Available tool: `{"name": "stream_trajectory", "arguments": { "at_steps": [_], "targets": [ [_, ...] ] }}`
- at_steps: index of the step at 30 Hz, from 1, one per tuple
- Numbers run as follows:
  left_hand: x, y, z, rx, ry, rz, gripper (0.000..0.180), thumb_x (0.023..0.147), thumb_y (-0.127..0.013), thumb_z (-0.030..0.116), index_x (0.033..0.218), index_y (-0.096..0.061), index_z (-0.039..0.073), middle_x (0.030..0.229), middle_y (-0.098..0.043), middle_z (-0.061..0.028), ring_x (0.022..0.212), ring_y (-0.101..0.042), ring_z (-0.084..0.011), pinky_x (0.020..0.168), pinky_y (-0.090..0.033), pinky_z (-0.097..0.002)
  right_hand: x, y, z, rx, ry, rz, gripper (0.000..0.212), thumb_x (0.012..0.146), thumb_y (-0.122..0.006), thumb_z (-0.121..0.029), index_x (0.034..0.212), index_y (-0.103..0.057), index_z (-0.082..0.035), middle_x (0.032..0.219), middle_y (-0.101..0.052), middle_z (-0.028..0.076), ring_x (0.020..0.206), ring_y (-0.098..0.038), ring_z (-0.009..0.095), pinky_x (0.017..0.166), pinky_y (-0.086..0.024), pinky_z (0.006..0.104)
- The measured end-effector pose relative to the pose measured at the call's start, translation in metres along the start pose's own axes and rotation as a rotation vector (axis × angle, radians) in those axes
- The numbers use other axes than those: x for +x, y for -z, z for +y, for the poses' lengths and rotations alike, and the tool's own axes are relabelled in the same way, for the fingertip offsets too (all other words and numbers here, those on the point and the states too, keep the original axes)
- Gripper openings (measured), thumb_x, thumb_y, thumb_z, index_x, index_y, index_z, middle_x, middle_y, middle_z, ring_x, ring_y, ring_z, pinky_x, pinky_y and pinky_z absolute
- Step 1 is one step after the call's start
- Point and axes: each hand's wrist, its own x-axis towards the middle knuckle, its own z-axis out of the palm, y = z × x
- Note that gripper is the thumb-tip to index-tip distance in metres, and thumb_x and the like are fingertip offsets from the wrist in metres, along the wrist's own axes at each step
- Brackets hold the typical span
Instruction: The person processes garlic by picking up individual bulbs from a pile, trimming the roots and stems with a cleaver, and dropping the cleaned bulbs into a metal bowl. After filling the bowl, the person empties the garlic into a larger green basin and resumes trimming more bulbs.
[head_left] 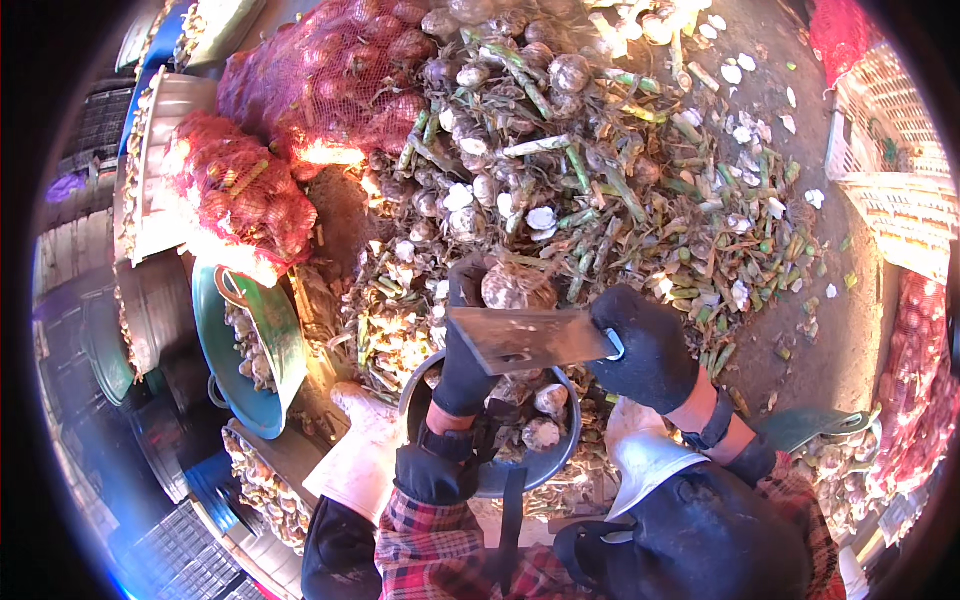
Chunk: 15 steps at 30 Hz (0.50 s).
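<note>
Both hands wear dark gloves. My left hand [465,365] is closed on a large garlic bulb [517,287], its fingers up along the bulb's left side; the blade hides part of the hand. In my right hand [643,345] is a cleaver [535,340], gripped by its handle. Its broad, stained blade points left, across the near side of the bulb; whether it touches the bulb I cannot tell. Below the hands stands a grey bucket [574,440] between my legs, with trimmed garlic bulbs [541,434] inside. Just beyond my hands lies a heap of garlic with stalks [560,150].
Red mesh sacks of garlic [340,80] lie at the far left. A green tub [215,370] with garlic stands at left. White plastic crates [890,130] are stacked at right, above another red mesh sack [915,370]. Cut stalks and white scraps litter the ground [800,290].
</note>
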Motion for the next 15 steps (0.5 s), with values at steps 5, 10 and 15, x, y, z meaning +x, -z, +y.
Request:
{"name": "stream_trajectory", "arguments": {
  "at_steps": [5, 10, 15],
  "targets": [
    [-0.004, -0.044, -0.015, 1.324, -0.204, 0.103, 0.058, 0.09, -0.061, 0.018, 0.138, -0.03, 0.01, 0.129, -0.048, -0.0092, 0.115, -0.048, -0.021, 0.102, -0.038, -0.035, 0.007, 0.005, -0.011, -0.254, 0.066, -0.052, 0.029, 0.062, -0.07, -0.009, 0.081, -0.048, -0.009, 0.073, -0.05, 0.01, 0.06, -0.056, 0.034, 0.05, -0.045, 0.0414],
    [-0.02, 0.016, -0.025, 1.182, -0.089, 0.101, 0.051, 0.095, -0.052, 0.018, 0.139, -0.028, 0.011, 0.133, -0.045, -0.0082, 0.116, -0.048, -0.0192, 0.101, -0.04, -0.0352, 0.003, -0.003, -0.003, -0.301, 0.122, -0.07, 0.029, 0.063, -0.072, -0.022, 0.081, -0.053, -0.009, 0.077, -0.052, 0.01, 0.058, -0.059, 0.029, 0.048, -0.046, 0.0408],
    [-0.016, -0.012, -0.017, 1.462, -0.33, -0.04, 0.036, 0.076, -0.073, 0.01, 0.109, -0.06, 0.006, 0.098, -0.065, -0.0088, 0.088, -0.063, -0.0198, 0.081, -0.05, -0.0343, 0.0, -0.023, 0.021, -0.193, 0.184, -0.034, 0.032, 0.06, -0.073, -0.022, 0.08, -0.053, -0.01, 0.079, -0.052, 0.01, 0.059, -0.057, 0.031, 0.05, -0.045, 0.0416]
  ]
}}
